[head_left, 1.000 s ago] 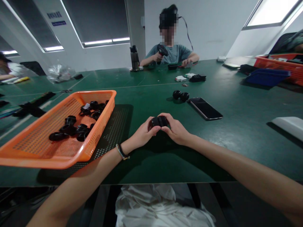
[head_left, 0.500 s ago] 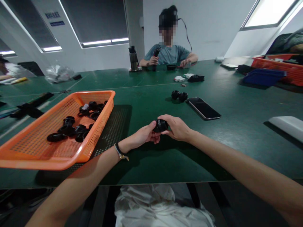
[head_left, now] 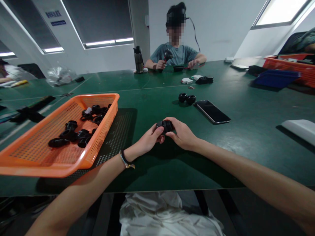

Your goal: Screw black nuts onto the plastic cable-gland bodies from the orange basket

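Note:
Between my two hands, just above the green table, is a short black ribbed cylindrical part. Its exact kind does not show. My left hand grips its left end, thumb in front. From the right, my right hand closes around the other end with thumb and fingers. Beyond the hands lies a pair of round black parts, side by side. An orange perforated basket on the left holds several black parts of a similar look.
A phone lies right of my hands, with a white object at the right edge. Farther back are a blue bin, a red crate and a dark bottle. Across the table a person holds a dark round-headed tool.
The black part has turned between my hands and shifted slightly left, showing more of its length. Across the table, the person's tool has tilted to the right.

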`<state>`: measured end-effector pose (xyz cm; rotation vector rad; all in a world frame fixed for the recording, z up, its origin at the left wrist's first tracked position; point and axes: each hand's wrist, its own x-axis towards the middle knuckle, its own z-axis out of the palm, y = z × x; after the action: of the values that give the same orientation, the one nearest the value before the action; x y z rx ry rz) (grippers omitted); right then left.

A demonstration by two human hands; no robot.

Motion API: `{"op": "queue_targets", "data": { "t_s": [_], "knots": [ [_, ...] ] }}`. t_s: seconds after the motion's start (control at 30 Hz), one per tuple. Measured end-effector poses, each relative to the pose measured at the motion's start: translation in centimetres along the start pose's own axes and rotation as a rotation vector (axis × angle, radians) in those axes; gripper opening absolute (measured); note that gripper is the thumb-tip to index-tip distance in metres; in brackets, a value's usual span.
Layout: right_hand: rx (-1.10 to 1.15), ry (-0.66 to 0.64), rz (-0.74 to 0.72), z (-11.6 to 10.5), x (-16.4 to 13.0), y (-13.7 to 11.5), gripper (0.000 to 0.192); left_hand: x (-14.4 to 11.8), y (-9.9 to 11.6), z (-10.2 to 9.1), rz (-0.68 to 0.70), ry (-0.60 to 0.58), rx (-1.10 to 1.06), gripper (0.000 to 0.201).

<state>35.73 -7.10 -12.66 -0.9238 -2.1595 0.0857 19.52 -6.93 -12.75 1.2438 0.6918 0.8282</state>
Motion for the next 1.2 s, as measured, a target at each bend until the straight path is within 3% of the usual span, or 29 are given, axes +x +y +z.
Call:
{"op": "queue_targets", "data": {
  "t_s": [0.2,0.43,0.8,0.93,1.07,1.2],
  "knots": [
    [0.109,-0.014,0.106,0.0,0.1,-0.7,0.055,-0.3,0.5,0.1,0.140,0.075,0.272,0.040],
    [0.144,-0.012,0.135,0.1,0.1,-0.9,0.052,-0.5,0.8,0.0,0.196,0.087,0.393,0.037],
    [0.036,-0.067,-0.113,-0.6,0.3,1.2,0.054,0.3,-0.3,-0.1,-0.042,-0.056,-0.027,0.058],
    [0.015,-0.090,-0.124,-0.6,0.1,1.3,0.051,0.2,0.1,0.0,-0.115,-0.056,-0.121,0.056],
    [0.017,-0.111,-0.135,-0.7,-0.1,1.3,0.051,-0.3,0.7,-0.1,-0.252,-0.167,-0.196,0.054],
    [0.022,-0.103,-0.141,-0.6,-0.2,1.4,0.050,-0.5,0.9,-0.1,-0.261,-0.176,-0.233,0.056]
  ]
}}
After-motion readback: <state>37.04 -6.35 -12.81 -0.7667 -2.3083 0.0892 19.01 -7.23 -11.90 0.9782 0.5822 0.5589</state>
